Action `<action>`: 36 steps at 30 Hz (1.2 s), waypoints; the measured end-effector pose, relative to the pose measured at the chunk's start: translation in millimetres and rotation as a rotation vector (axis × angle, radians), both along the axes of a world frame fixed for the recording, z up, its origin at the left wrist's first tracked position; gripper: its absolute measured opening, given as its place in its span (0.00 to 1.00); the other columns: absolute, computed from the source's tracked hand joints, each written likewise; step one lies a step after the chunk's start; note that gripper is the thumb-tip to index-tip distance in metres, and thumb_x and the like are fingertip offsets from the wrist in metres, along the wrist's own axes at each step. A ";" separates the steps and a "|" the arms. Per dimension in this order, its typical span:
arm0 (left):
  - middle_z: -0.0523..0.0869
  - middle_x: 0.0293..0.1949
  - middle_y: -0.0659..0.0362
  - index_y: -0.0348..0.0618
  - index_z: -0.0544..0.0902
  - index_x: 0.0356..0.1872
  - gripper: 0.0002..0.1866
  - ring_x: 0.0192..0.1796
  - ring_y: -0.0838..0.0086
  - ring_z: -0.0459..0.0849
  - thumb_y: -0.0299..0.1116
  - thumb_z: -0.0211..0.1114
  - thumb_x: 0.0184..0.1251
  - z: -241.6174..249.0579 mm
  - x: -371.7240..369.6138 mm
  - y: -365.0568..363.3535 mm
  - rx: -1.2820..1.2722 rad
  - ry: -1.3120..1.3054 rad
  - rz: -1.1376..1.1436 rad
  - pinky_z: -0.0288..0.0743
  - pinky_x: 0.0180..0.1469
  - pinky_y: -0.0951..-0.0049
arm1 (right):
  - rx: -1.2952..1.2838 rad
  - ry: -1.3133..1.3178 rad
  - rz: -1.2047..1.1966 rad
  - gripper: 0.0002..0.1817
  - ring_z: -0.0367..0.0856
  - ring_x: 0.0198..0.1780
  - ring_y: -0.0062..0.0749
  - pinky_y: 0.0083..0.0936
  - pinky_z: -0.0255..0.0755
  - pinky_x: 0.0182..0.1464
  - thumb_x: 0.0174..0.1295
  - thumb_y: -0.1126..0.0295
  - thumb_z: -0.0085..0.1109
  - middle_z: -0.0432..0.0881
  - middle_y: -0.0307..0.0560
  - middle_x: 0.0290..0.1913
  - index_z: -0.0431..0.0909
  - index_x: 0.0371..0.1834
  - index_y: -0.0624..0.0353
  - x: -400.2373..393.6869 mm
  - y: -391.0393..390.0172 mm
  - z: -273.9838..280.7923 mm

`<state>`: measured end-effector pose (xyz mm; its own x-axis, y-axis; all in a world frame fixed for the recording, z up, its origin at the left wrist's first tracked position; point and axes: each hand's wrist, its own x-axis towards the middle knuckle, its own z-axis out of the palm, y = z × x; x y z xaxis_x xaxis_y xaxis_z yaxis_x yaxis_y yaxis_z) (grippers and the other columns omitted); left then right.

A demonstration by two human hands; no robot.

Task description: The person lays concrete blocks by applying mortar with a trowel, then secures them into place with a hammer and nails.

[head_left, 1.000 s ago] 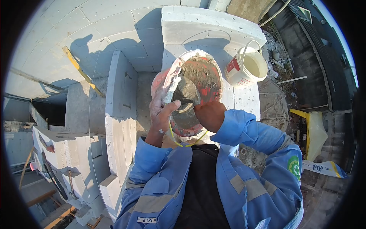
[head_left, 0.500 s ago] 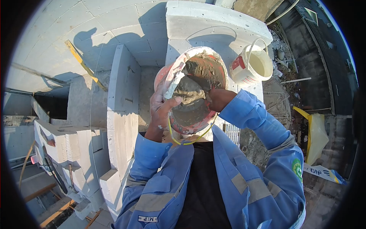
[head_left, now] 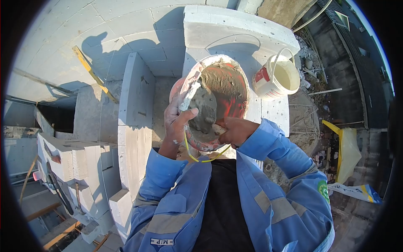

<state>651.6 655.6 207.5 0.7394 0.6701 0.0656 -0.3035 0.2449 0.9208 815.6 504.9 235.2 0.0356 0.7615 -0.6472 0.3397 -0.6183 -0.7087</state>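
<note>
A red bucket (head_left: 246, 90) with a mortar-crusted rim is tilted in front of me, and grey mortar (head_left: 222, 82) coats its inside. My left hand (head_left: 178, 122) is closed on the left side of the rim, thumb over the edge. Inside the bucket's mouth, my right hand (head_left: 235, 132) is wrapped round the pale handle of a trowel (head_left: 205, 105). Mortar covers the trowel's blade, so its outline is partly hidden. The bucket's yellow handle (head_left: 199, 161) hangs down on my side.
A white bucket (head_left: 268, 80) stands to the right on pale blocks, beside a long block (head_left: 239, 27). Left of me rises a narrow block wall (head_left: 136, 92). A yellow bar (head_left: 94, 74) leans farther left, near a taut string. Rubble and a lower level lie to the right.
My right hand has moved left and toward me. The mortar-covered trowel blade has turned, and more of the bucket's red inner wall shows. My left hand keeps its hold on the rim.
</note>
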 end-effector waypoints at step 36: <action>0.73 0.67 0.49 0.25 0.72 0.65 0.35 0.67 0.68 0.72 0.26 0.66 0.51 -15.0 4.0 -1.7 0.069 -0.014 -0.126 0.63 0.70 0.68 | 0.315 -1.329 0.336 0.10 0.87 0.30 0.43 0.39 0.80 0.28 0.55 0.71 0.60 0.84 0.51 0.25 0.78 0.38 0.64 20.0 32.6 9.9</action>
